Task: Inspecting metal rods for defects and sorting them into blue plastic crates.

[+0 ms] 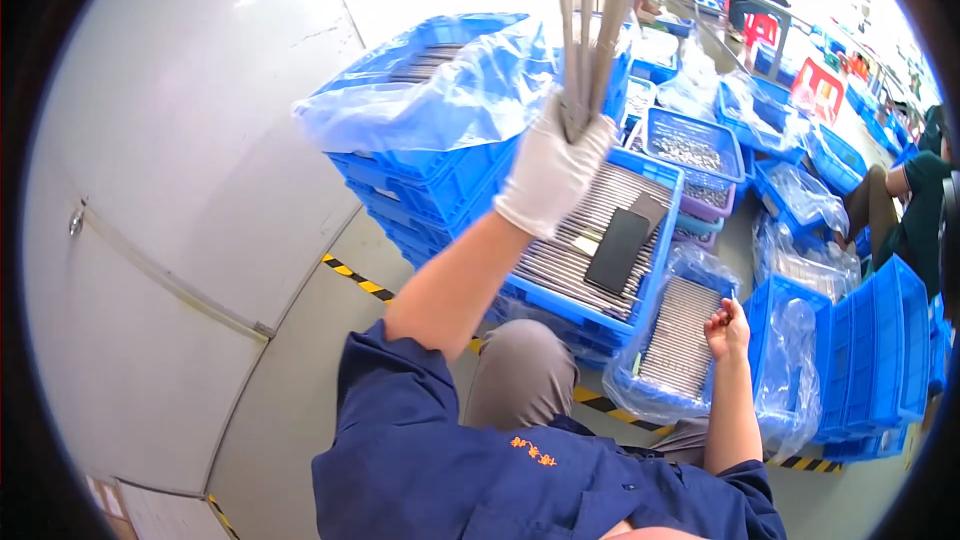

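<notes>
Your navy-blue cloth shirt (pixel 430 470) spans bottom centre. At upper centre, your white-gloved left hand (pixel 558 175) grips long grey metal strips (pixel 597 55); right of centre, your bare right hand (pixel 730 333) half-curls its fingers, contents unclear.

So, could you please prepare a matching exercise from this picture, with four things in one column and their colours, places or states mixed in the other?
Column one:
1. Left grip
2. Black flat object
3. Striped tape
4. Shirt

Column two:
A. Yellow and black, on the floor
B. White-gloved, closed around long metal pieces
C. Dark blue, with orange marks
D. Lying on rods in a blue crate

Pairs: 1-B, 2-D, 3-A, 4-C.
</notes>
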`<move>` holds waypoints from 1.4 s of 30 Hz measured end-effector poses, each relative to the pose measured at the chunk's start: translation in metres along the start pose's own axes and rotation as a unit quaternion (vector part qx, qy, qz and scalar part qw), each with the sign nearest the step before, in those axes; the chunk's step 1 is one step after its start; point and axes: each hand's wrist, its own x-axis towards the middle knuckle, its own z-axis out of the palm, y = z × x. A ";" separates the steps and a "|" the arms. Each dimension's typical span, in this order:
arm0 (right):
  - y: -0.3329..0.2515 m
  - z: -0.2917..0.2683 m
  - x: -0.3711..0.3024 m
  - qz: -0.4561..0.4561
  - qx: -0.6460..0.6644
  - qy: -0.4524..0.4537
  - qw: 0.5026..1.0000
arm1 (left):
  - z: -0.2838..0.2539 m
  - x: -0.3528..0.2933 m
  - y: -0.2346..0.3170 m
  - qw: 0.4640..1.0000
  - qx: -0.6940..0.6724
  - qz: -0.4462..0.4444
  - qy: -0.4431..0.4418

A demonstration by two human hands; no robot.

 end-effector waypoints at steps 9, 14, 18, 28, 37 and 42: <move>0.007 0.054 -0.005 -0.070 -0.108 -0.062 0.990 | -0.173 0.000 0.040 0.982 -0.083 -0.022 0.170; -0.024 0.242 -0.072 -0.336 -0.348 -0.307 0.819 | -0.233 -0.024 0.043 0.961 -0.059 -0.007 0.270; 0.007 0.379 -0.125 -0.625 -0.433 -0.400 0.512 | -0.255 -0.038 0.047 0.954 -0.036 -0.024 0.297; 0.130 0.504 -0.171 -0.475 -0.575 -0.587 0.314 | -0.277 0.012 0.078 0.971 0.044 -0.111 0.206; 0.155 0.452 -0.175 -0.676 -0.261 -0.598 0.343 | -0.257 0.091 0.066 0.954 0.119 -0.252 0.113; 0.156 0.441 -0.175 -0.662 -0.215 -0.613 0.374 | -0.244 0.126 0.044 0.865 0.345 -0.345 0.119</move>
